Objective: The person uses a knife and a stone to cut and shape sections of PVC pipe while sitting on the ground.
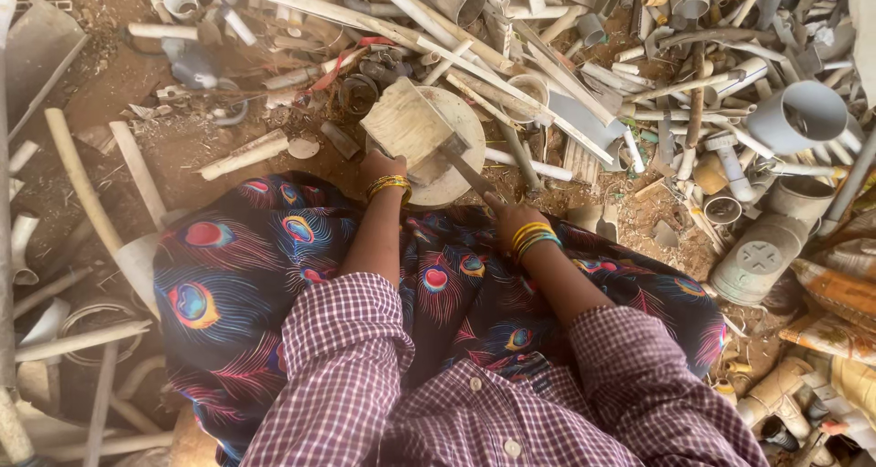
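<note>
Two hands at a round block

Two hands work over the round wooden block (453,180) on the dirt floor. Left hand (380,168) grips a flat tan piece (406,123) lying on it. Right hand (507,216) is clenched around a hatchet (464,161), its head against that piece. Scrap pipes (639,75) lie all around.

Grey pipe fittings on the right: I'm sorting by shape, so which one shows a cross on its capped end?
The large grey fitting lying at lower right; the grey socket above it shows an open mouth.
</note>
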